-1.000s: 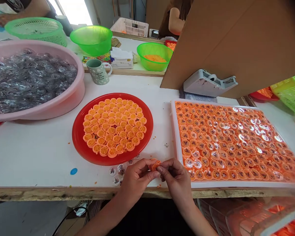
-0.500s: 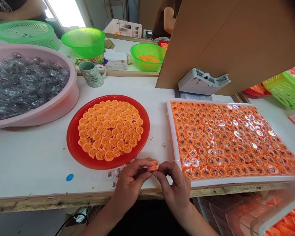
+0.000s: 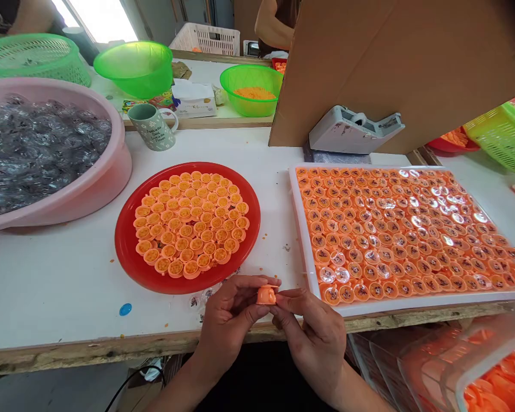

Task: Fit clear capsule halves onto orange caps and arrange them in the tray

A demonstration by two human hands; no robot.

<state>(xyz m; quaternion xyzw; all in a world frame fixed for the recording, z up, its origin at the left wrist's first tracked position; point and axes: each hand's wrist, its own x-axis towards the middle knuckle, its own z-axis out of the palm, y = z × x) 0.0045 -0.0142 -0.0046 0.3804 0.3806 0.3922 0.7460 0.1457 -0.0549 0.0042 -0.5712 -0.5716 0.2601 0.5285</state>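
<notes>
A small orange cup (image 3: 266,295) is pinched between both hands above the table's front edge. My left hand (image 3: 228,320) grips it from the left, fingertips at its top and base. From the right, my right hand (image 3: 313,332) touches it with thumb and forefinger pressed together. Behind my left hand, a red round plate (image 3: 126,252) carries several orange cups with dotted yellow insides. Clear printed discs (image 3: 194,300) lie partly hidden beside my left hand. To the right is a white tray (image 3: 305,257) packed with orange cups topped by shiny printed discs.
A pink tub (image 3: 122,154) of clear plastic pieces stands left. Behind are a green mug (image 3: 152,129), green bowls (image 3: 139,68), a tape dispenser (image 3: 347,134) and a cardboard panel (image 3: 395,63). A person's arm (image 3: 272,26) shows beyond. A blue disc (image 3: 125,309) lies front left.
The held orange cup has turned so that its side and rim show. My right hand has shifted slightly right. The view has moved a little, and the person's arm behind has changed position.
</notes>
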